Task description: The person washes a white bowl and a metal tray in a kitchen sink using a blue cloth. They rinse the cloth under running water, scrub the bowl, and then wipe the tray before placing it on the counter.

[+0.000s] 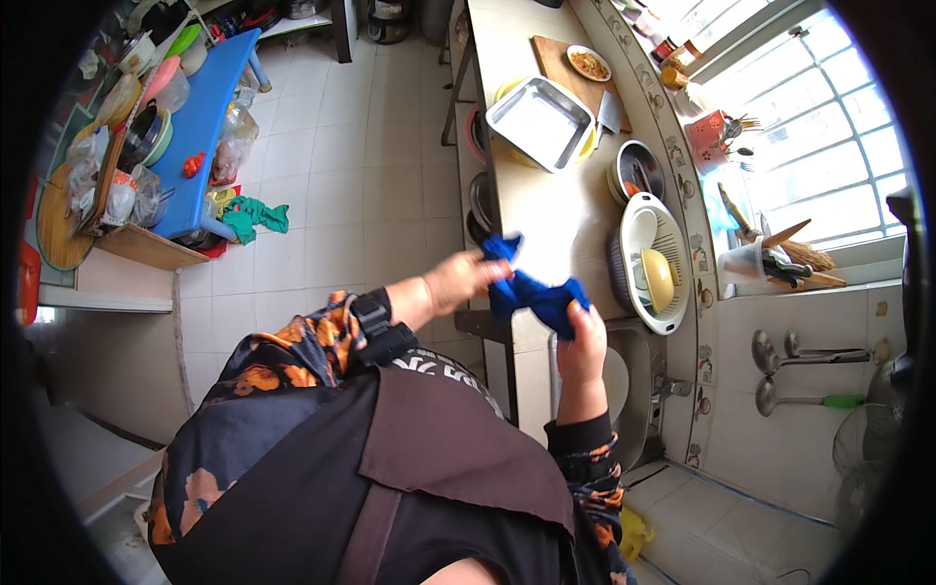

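A bunched, twisted blue cloth stretches between my two hands over the near edge of the counter. My left hand is closed on its left end, and a loose corner sticks up beyond the fingers. My right hand grips the right end, beside the sink. Just past the cloth, to the right, sits a white-and-grey colander holding a yellow bowl.
Farther along the counter are a metal tray, a cleaver on a cutting board, a plate of food and a metal bowl. Ladles hang at right. A blue table loaded with bowls stands across the tiled floor.
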Demonstrator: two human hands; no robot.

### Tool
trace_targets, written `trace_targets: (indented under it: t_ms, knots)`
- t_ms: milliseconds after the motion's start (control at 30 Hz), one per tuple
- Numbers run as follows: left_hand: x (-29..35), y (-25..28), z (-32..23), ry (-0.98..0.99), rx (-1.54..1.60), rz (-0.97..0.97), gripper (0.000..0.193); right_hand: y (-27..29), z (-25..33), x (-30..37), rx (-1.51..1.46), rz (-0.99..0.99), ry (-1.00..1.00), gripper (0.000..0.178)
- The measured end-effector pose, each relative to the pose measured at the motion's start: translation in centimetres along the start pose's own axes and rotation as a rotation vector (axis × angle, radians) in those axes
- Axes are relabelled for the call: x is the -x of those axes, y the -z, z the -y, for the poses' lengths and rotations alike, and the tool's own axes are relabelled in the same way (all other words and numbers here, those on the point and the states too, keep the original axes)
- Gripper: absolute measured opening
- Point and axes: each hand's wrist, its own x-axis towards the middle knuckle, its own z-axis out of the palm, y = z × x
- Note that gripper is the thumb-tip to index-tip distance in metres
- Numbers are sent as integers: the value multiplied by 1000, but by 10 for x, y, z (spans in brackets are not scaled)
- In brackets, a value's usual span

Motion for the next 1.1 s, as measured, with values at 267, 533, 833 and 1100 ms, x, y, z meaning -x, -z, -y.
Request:
trace_targets:
  t_ms: [267,533,833,1100]
  knots:
    - [50,129,-97,-245,341,-283,47,-45,-16,-52,-95,-45,-8,38]
    - [49,119,-139,-290,246,124,60,-105,-74,-112,711,267,228,63]
    - [-23,118,-129,-360,-932,-204,41,-138,-58,-166,630,320,-178,24]
    - [-64,125,-152,-23,-662,-178,27,-60,-37,-194,201,482,-57,18]
